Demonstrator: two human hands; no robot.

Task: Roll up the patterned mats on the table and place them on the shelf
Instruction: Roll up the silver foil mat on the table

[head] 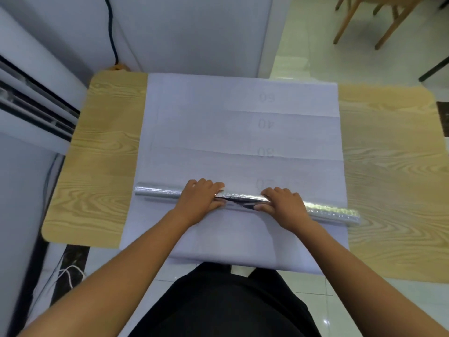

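A mat (243, 137) lies face down on the wooden table (102, 152), showing its pale backing with faint printed numbers. Its near part is wound into a thin silvery roll (158, 192) that runs across the sheet from left to right. My left hand (201, 200) grips the roll left of its middle, fingers curled over the top and thumb beneath. My right hand (284, 203) grips it right of the middle in the same way. Between my hands the roll gapes a little and shows a dark inside. The mat's near edge hangs over the table's front.
A white cabinet (194, 32) stands behind the table with a black cable (110, 27) hanging down it. A white unit with dark slots (31, 105) is at the left. Wooden chair legs (379, 23) stand on the tiled floor at the far right. Loose cords (65, 273) lie at the lower left.
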